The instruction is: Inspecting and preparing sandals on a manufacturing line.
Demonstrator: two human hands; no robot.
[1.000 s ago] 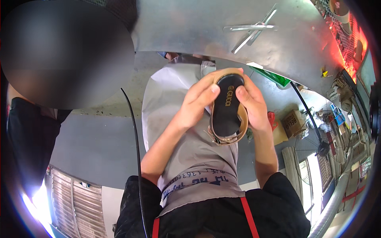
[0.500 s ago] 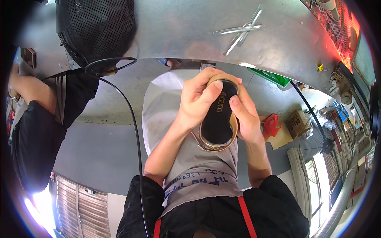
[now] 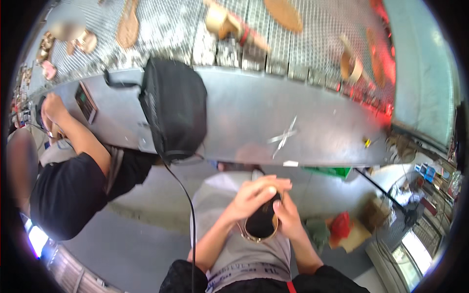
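Observation:
A sandal (image 3: 260, 223) with a black insole and a tan rim is held over my lap, above a grey apron (image 3: 210, 207). My left hand (image 3: 248, 199) grips its far end, with the thumb on the insole and the fingers stretched over the top. On the other side my right hand (image 3: 290, 219) clasps its edge, thumb also on the insole. A thin gold-toned strap or rim shows at the near end. Both palms hide the sandal's underside.
Ahead lies a metal table (image 3: 244, 112) with a black bag-like cover (image 3: 180, 110) and crossed clear strips (image 3: 283, 137). Beyond, a mesh conveyor (image 3: 171, 34) carries sandals and soles. A black cable (image 3: 190, 207) hangs at my left, near a co-worker's arm (image 3: 83, 139). A red bag (image 3: 340, 225) lies right.
The view has tilted up, bringing the conveyor into sight and shifting my hands lower in the picture. My left fingers now stretch over the sandal's far end. Both hands still hold it.

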